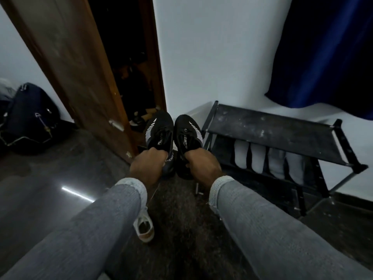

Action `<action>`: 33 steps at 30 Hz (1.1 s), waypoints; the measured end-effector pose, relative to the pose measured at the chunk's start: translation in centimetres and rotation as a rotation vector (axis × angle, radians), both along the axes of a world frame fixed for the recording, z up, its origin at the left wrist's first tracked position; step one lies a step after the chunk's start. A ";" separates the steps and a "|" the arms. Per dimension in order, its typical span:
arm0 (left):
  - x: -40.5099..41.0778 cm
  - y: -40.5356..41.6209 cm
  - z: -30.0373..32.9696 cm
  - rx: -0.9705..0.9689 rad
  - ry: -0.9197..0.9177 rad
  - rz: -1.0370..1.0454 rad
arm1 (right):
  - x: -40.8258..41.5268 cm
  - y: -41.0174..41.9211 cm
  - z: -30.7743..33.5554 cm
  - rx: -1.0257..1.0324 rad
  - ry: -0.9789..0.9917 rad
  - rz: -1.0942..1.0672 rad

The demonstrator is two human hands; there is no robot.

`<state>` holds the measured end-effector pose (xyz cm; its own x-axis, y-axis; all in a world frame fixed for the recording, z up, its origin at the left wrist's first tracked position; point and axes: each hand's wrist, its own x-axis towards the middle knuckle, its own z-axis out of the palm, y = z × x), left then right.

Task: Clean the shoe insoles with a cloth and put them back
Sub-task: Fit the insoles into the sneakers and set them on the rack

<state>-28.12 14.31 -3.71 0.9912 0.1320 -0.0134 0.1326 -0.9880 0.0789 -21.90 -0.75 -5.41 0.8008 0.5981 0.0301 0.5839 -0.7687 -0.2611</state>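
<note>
Two black sport shoes with white stripes hang side by side in front of me, toes pointing away. My left hand [148, 165] grips the heel end of the left shoe [158, 131]. The right shoe [187, 134] is held the same way by my right hand [203, 165]. Both hands have fingers curled round the shoe collars. Inside the shoes is dark, so insoles cannot be made out. No cloth shows.
A black shoe rack [270, 128] stands at right against the white wall, with pale shoes [268, 160] on its lower shelf. A wooden door [84, 67] stands ajar at left. One white sneaker [144, 227] lies on the dark floor below my arms. A dark bag [30, 120] sits far left.
</note>
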 end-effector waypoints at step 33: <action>27.8 -12.9 -2.7 0.030 -0.079 -0.359 | 21.2 -15.3 -1.4 -0.069 0.000 -0.397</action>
<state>-0.34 1.43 -6.42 0.9723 -0.2251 0.0637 -0.2281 -0.9726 0.0455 -0.66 -16.08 -6.85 0.9702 0.2424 0.0007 0.2376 -0.9503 -0.2011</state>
